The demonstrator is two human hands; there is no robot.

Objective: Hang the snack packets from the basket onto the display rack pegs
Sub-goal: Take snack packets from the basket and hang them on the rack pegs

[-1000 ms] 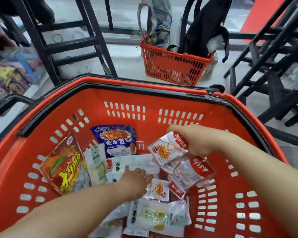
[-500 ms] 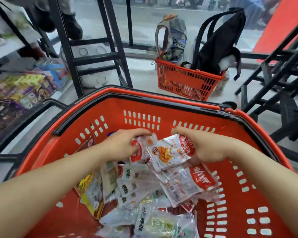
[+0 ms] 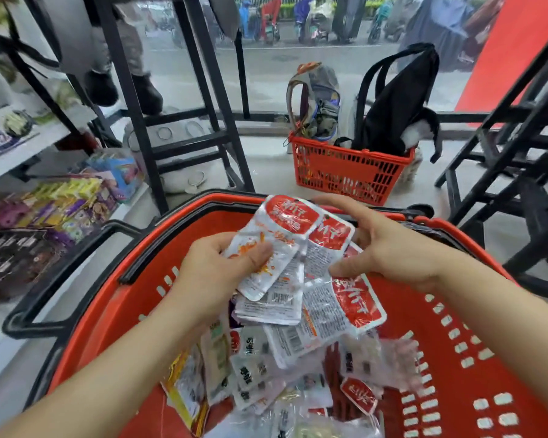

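Head view, and I start with the left hand: it grips a bundle of red-and-white snack packets, thumb pressed flat on the front of the nearest packet, fingers curled under it. The right hand sits at the bundle's right edge, fairly wide. Its thumb lies on the front of a packet, its forefinger reaches along the top behind the bundle, and the other fingers curve in behind, so I read it as a loose hold. More packets of the same kind hang from the bundle below the right thumb, their printed backs toward me.

Both hands hold the bundle above the red basket, near its far rim. Loose packets lie heaped on the basket floor beneath, mostly white and clear, with a yellow one at the left; several are blurred. The basket's black handle lies folded down on the left.

On the floor beyond stands a second red basket with a black backpack and a grey bag in it. A black metal frame rises left of that, and more black frames stand at the right. Low shelves at the left carry coloured packs. I cannot make out any display pegs from this angle.
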